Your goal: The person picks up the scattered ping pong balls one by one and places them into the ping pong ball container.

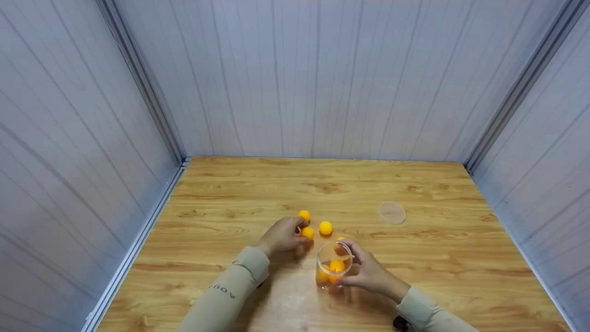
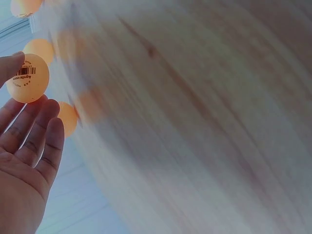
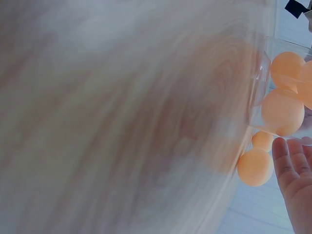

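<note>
Pale panel walls (image 1: 295,83) on the far side and flanks. Within them, wood-grain table (image 1: 221,203), spreading all round the clear cup (image 1: 327,251).

Hands. Left hand (image 1: 283,236): left of the cup and slightly beyond it, thumb and fingertips pinching one ball. Right hand (image 1: 371,272): at the cup's right side, thumb on the near wall, fingers bent round the far wall, gripping it.

Cup: upright, long axis vertical, mouth facing up, so the only way in is from above. Balls inside the cup (image 1: 337,266), at least three, heaped low.

Thin clear lid (image 1: 392,212): lies flat, beyond the cup and to its right, well apart.

Loose balls, all orange. Held ball (image 2: 28,78): print on its side, outside the cup's rim, left and beyond; whether it is off the table, cannot tell. Outer ball (image 1: 303,215): just past the left fingers, farther beyond the cup; touching or not, unclear. Middle ball (image 1: 326,228): straight beyond the cup, apart from both hands. Hidden ball (image 1: 340,239): close behind the cup, partly covered, nearest the right fingers.

Relation that counts, my judgement: held ball to cup mouth, a near sideways offset, rightward and back toward the person. Left hand owns the ball's side of it, right hand the cup's.
</note>
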Motion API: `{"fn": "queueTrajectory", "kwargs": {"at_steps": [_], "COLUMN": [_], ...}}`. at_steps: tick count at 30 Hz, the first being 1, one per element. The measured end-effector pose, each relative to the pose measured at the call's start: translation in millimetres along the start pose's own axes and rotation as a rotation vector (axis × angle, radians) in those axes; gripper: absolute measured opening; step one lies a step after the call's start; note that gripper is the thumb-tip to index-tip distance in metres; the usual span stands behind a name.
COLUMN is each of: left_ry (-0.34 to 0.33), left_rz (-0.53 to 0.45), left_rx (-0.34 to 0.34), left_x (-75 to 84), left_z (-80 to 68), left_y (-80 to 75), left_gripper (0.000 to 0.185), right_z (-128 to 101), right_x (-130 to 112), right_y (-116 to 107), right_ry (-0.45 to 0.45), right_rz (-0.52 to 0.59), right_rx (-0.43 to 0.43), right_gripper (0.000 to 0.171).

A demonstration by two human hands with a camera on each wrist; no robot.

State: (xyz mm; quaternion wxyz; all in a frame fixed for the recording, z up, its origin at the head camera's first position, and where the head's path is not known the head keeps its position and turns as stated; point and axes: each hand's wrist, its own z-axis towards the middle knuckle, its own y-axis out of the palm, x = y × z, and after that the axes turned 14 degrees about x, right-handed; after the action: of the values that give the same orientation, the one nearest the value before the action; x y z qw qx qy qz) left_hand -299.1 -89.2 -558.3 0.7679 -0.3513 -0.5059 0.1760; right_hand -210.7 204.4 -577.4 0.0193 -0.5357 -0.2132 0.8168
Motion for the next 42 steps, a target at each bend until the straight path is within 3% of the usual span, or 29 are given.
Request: {"fn": "queueTrajectory", "kwargs": {"at_steps": [11,19,30,42], "left_ry": [0.034,0.019,0.011,0.072], "left_rz": [-0.015,-0.030,-0.036,-0.002], "left_rx": [0.016,0.015,0.026,0.029], "left_x": [3.9,9.2,11.5,23.8], "left_z": [-3.0,-6.5,-11.1,-11.8], "left_y": [-8.8,-14.7,-22.8,-31.8], "left_gripper": [0.026,0.028,0.027,0.030], "right_z": [-1.2,-1.6,0.0,0.2], "right_x": [0.8,0.9,-2.0,-2.4], "right_y": [-0.9,-0.4,-1.4,-0.9], "right_ry": [-0.006,-0.015,0.043,0.057], "right_rz": [-0.018,-0.014,-0.014,-0.015], "right_rx": [0.000,-0.003,-0.021,-0.020], "right_gripper": [0.086,0.085,0.090,0.087]}}
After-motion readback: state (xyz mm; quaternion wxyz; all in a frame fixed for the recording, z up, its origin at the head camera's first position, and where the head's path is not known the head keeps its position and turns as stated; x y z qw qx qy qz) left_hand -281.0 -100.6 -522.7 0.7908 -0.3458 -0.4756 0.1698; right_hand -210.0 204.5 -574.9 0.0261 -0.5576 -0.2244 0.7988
